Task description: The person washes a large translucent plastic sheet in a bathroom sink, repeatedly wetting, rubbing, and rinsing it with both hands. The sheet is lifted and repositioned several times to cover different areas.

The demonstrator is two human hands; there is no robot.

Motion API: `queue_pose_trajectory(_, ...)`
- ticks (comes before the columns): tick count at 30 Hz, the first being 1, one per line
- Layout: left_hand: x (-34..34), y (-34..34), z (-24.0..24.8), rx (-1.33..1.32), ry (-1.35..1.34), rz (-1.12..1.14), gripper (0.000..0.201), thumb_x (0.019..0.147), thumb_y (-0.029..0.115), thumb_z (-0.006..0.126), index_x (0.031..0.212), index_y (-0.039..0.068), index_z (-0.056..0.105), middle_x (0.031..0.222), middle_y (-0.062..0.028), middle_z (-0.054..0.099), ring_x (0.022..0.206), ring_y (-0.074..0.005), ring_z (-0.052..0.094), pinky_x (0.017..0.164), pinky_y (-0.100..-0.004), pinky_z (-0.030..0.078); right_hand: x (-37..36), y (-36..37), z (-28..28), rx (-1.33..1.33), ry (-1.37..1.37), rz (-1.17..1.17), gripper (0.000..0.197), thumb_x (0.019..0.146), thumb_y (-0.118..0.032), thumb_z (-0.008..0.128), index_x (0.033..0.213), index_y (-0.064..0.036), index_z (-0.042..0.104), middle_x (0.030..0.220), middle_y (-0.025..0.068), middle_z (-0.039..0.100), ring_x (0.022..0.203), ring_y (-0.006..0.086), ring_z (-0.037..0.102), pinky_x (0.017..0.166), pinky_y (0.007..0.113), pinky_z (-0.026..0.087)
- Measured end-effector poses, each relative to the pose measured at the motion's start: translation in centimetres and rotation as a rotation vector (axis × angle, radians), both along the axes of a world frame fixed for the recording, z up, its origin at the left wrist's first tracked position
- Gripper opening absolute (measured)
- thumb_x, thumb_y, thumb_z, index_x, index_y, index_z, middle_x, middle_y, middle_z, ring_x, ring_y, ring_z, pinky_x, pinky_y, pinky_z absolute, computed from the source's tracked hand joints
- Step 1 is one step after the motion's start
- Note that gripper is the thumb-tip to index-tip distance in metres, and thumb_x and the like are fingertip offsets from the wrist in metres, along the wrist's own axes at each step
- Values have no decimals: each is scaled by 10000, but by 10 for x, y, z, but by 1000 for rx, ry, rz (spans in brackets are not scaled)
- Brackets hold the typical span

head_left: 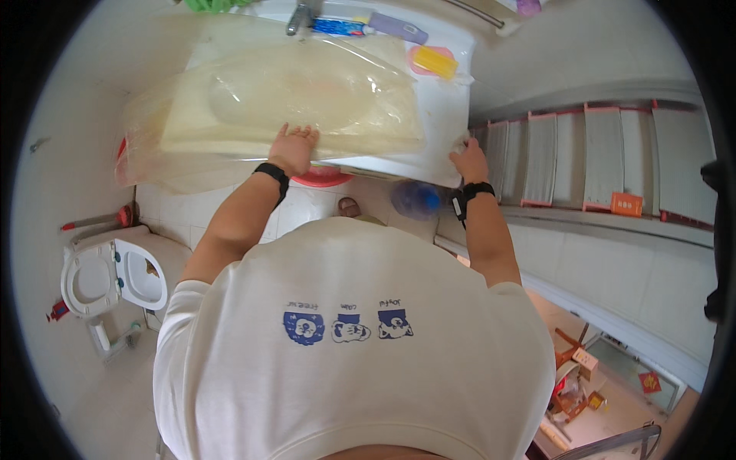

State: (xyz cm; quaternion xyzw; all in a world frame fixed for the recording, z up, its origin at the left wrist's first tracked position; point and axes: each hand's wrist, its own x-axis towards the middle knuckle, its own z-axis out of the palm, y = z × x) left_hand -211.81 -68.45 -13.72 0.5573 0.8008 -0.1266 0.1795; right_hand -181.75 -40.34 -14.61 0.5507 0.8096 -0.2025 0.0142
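A large yellowish clear plastic sheet (299, 84) is spread over the white washbasin (443, 107) and hangs past its left and front edges. My left hand (295, 149) rests on the sheet at the basin's front edge, fingers spread. At the basin's right edge is my right hand (469, 161), its fingers closed around something small and whitish that I cannot make out. Through the sheet the basin's bowl shows only faintly.
Behind the sheet are a faucet (297, 18), a blue toothpaste tube (337, 27), a purple bottle (399, 28) and a yellow soap bar (435, 62). A ladder (603, 157) leans at right. Below are a red basin (322, 177) and water jug (414, 199); a toilet (142, 274) stands left.
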Motion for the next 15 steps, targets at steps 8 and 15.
queue_pose_trajectory(8,2,-1,-2,13,-23,35,613,837,134,474,1440,121,364,1510,-89,349,1391,-236,339,1174,-467,130,-108,22,38,-410,730,-51,330,857,-123,550,1160,-1,498,968,168,613,805,246,649,623,355,524)
queue_pose_trajectory(15,5,-3,1,27,-50,62,614,839,157,461,1443,105,366,1505,-92,361,1397,-241,331,1175,-473,114,-304,-23,12,-249,519,653,352,898,-178,559,1217,-48,482,963,178,632,812,359,642,679,427,512)
